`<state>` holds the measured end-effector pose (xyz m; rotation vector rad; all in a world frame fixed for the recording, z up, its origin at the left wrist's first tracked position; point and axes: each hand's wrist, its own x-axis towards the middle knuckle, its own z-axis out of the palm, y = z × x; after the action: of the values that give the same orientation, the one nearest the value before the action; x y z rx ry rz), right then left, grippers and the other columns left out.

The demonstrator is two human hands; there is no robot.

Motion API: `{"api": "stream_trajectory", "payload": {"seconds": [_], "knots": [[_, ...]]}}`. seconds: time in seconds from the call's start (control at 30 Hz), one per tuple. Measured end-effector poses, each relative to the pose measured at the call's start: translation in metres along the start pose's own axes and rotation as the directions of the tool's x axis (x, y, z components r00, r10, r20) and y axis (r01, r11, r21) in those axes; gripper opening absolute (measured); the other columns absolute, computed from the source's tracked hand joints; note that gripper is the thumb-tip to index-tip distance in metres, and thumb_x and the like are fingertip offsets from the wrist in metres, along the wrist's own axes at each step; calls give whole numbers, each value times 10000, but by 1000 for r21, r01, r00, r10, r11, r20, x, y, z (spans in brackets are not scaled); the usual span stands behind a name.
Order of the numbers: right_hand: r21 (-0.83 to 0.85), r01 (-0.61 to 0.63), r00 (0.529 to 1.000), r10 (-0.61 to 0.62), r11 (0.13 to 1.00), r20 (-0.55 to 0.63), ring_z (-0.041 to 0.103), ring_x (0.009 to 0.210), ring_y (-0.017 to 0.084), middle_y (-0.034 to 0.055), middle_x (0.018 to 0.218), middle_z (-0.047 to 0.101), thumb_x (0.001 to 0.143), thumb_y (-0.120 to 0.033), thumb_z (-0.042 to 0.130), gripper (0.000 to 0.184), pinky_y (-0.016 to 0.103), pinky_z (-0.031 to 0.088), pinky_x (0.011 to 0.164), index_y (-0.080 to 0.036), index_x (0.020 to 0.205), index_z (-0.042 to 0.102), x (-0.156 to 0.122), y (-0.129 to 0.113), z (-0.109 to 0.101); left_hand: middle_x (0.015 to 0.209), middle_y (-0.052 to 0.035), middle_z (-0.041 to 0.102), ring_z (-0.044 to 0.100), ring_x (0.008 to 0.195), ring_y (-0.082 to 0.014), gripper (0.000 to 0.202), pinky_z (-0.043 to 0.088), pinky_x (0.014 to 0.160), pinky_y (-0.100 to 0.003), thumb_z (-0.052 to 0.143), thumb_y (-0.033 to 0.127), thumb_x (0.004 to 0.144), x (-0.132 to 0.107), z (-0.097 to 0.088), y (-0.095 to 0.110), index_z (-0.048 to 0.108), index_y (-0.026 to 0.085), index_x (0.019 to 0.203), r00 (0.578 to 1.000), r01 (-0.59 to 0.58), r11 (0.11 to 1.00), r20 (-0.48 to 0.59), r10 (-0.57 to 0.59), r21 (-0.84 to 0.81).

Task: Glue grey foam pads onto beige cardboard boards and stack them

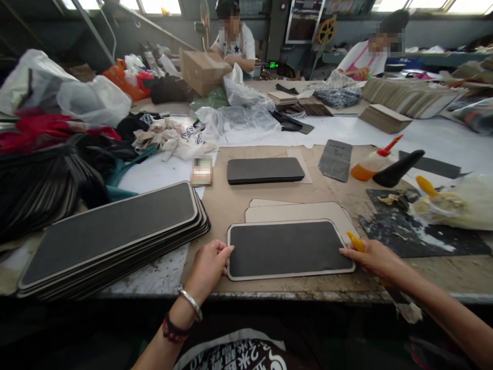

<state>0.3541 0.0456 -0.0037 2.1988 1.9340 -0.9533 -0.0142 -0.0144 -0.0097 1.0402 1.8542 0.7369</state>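
Observation:
A dark grey rectangular panel (285,249) with rounded corners and a pale border lies in front of me. My left hand (210,264) pinches its left edge between thumb and fingers. At the right edge, the fingertips of my right hand (372,257) grip the panel, and the same hand holds a yellow-handled tool (356,242). The tool's far end, caked with pale matter, shows below my wrist. Behind the panel, and partly hidden by it, are pale boards (300,211). A tall stack of similar bordered panels (115,226) stands to the left of my left hand.
Farther back lies a smaller stack of dark panels (265,170). To the right are a bottle of orange liquid (365,167), a black cone-shaped object (396,169) and a glue-smeared bag (454,203). Plastic bags and fabric heap up at left. Two people work across the table.

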Motion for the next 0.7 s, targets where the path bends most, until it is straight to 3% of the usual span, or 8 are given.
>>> {"api": "stream_trajectory", "payload": {"seconds": [0.13, 0.7], "knots": [[1, -3, 1000, 3, 1000, -22, 501, 429, 152, 1, 433, 514, 722, -483, 543, 338, 247, 327, 453, -203, 537, 509, 0, 1, 0, 448, 40, 528, 490, 354, -93, 238, 339, 378, -193, 531, 389, 701, 1, 0, -2, 479, 189, 583, 1000, 4, 1000, -11, -4, 4], [-81, -72, 997, 71, 994, -14, 515, 467, 150, -9, 447, 514, 787, -376, 538, 298, 238, 312, 489, -197, 551, 513, -9, -18, -6, 451, 38, 527, 505, 363, -101, 247, 333, 358, -185, 565, 412, 676, 1, -1, -6, 489, 191, 595, 1000, 9, 1000, -6, -9, 5]]}}
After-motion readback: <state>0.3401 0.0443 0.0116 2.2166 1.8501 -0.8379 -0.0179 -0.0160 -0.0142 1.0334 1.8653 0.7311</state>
